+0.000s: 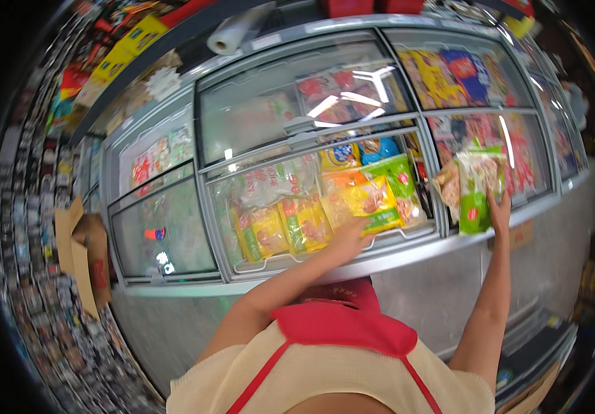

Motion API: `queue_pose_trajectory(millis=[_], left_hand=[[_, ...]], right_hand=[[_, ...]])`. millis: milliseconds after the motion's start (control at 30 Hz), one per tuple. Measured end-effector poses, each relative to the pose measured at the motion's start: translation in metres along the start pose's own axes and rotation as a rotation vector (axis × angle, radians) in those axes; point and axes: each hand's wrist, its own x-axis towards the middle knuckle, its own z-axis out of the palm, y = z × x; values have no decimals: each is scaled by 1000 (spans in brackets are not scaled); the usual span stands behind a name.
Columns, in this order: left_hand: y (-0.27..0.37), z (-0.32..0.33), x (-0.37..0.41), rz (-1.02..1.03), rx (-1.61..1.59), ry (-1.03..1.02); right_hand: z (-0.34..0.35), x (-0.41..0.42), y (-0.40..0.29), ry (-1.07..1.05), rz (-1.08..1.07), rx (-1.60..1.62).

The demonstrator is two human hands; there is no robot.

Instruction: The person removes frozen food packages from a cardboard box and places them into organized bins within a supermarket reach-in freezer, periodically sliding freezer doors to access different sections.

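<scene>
My left hand (pixel 350 239) reaches into an open section of the chest freezer, at the lower edge of a yellow and green bag of frozen food (pixel 372 204); whether its fingers grip the bag cannot be told. My right hand (pixel 499 209) is on the side of a green and white food bag (pixel 476 191), which stands upright on the freezer at the right beside another clear bag (pixel 447 189). Two yellow bags (pixel 305 225) lie left of my left hand. Behind them are white bags (pixel 277 181), and a green and orange bag (pixel 398 178) lies behind the yellow one.
The freezer's metal front rim (pixel 390 264) runs before me. Sliding glass lids (pixel 302 103) cover other sections. A wire basket rail (pixel 266 266) edges the open section. An open cardboard box (pixel 93 259) is at the left, and a plastic film roll (pixel 225 41) lies behind the freezer.
</scene>
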Motion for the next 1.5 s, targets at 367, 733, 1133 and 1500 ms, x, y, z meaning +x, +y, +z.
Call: queue_pose_trajectory(millis=[367, 733, 1133, 1500], left_hand=[[78, 143, 184, -406, -566, 297], [95, 95, 145, -455, -1269, 55], [-38, -82, -54, -489, -1666, 478], [-216, -148, 8, -14, -1786, 682]], right_hand=[[2, 11, -26, -249, 115, 273], [-22, -30, -85, -123, 447, 708], [172, -95, -193, -678, 712, 1040], [467, -22, -184, -620, 639, 1032]])
